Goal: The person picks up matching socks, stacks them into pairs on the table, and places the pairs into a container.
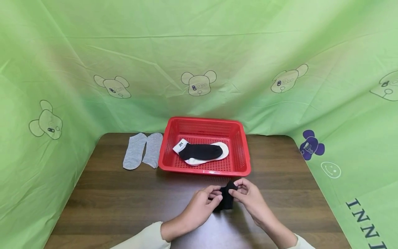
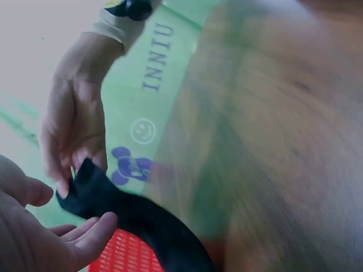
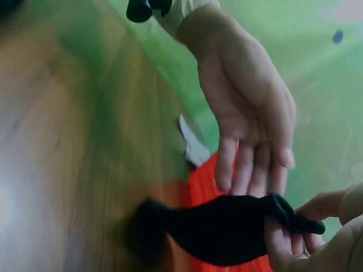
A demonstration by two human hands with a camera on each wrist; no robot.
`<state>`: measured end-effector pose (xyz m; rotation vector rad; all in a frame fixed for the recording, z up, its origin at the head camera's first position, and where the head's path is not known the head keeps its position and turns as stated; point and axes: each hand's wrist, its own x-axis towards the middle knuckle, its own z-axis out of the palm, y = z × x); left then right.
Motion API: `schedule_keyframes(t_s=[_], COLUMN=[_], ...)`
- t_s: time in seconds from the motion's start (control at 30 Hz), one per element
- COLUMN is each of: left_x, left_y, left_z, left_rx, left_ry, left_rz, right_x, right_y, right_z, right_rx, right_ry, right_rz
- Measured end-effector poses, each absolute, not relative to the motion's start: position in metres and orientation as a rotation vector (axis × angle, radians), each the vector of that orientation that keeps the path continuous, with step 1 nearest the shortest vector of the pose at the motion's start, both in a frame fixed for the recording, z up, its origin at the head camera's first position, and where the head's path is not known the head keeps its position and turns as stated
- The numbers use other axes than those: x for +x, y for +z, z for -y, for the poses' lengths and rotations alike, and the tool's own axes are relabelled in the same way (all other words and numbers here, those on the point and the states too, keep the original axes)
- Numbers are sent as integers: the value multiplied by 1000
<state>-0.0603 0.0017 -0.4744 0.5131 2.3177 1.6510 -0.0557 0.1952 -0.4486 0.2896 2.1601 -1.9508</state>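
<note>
A black sock (image 1: 228, 196) hangs between the two hands, just in front of the red basket. My right hand (image 1: 253, 200) pinches its cuff between thumb and fingers; in the right wrist view the sock (image 3: 221, 229) droops leftward from that grip. Beside it on the left is my left hand (image 1: 199, 207). In the left wrist view its thumb and fingers stand apart, the fingers (image 2: 102, 229) fairly straight and close against the sock (image 2: 136, 212). Whether they touch the fabric cannot be told for certain.
The red basket (image 1: 204, 172) stands at the back of the wooden table (image 1: 124, 200). Inside lie a black sock with a white cuff (image 1: 203, 151) and a white sock (image 1: 224, 152) partly under it. Two grey socks (image 1: 134, 152) lie left of the basket. Green curtain (image 1: 199, 52) surrounds the table.
</note>
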Motion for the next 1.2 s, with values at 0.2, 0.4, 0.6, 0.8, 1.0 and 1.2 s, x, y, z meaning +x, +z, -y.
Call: schedule_keyframes(t_s=[0.2, 0.4, 0.6, 0.8, 1.0, 1.2], left_x=[-57, -63, -65, -61, -60, -64], left_y=[-462, -462, -458, -450, -444, -447], left_z=[-1, 6, 14, 21, 30, 45], left_rx=[430, 391, 379, 342, 310, 189], left_ry=[1820, 1846, 1841, 1895, 1916, 1988], left_rz=[-2159, -2269, -2327, -2256, -2215, -2252], right_x=[-50, -48, -54, -52, -54, -59], right_y=[-444, -447, -466, -494, -511, -520], right_z=[-180, -170, -164, -164, -174, -187], right_rx=[68, -83, 54, -19, -287, -387], right_ry=[-1986, -1980, -2039, -1803, -1615, -1801], right_rz=[-2063, -2161, -2333, -2500, -2403, -1941])
